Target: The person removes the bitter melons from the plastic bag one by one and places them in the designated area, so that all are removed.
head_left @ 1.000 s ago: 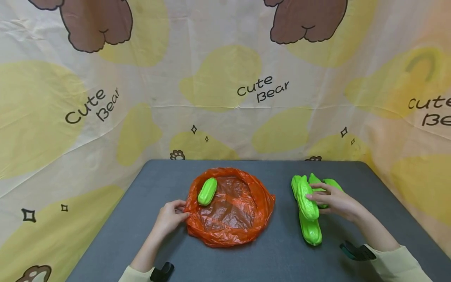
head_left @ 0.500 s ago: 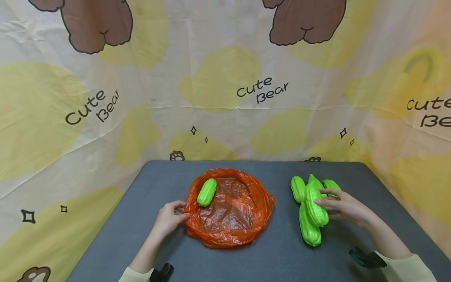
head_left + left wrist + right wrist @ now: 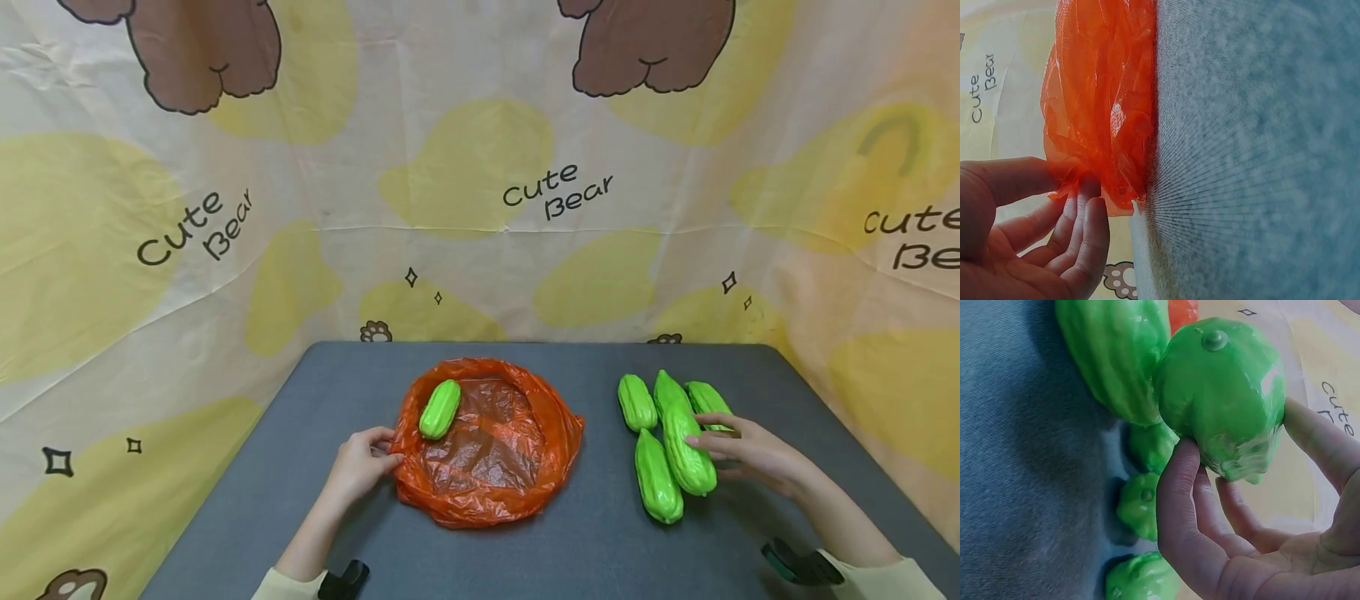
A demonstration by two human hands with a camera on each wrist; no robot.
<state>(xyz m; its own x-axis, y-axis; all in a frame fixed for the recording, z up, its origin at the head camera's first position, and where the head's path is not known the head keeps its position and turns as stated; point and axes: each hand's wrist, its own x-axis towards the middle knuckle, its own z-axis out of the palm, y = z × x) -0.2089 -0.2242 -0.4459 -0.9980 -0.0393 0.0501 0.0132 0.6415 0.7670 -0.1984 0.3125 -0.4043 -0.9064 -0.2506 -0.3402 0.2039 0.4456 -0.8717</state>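
Note:
My left hand (image 3: 358,463) pinches the left rim of an orange-red plastic bag (image 3: 487,507), which stands low with its mouth spread wide. Inside the bag, at its left, lies a green ridged bitter melon (image 3: 440,409). On the right, my right hand (image 3: 756,454) holds another bitter melon (image 3: 688,454) between thumb and fingers; in the right wrist view this held bitter melon (image 3: 1219,394) shows its nubbed end, raised off the table. Several more lie about it: a front one (image 3: 658,477), a left one (image 3: 637,403), one at the back (image 3: 666,385) partly hidden, and one (image 3: 707,398) behind my fingers.
The dark grey table (image 3: 525,567) runs back to a hanging cloth (image 3: 465,250) printed with bears and lettering. Bare tabletop (image 3: 603,467) lies between the bag and the bitter melons. A dark device sits on each wrist.
My right hand has moved right and slightly toward me with its bitter melon, uncovering more of the left and front ones. The left hand and the bag have stayed put.

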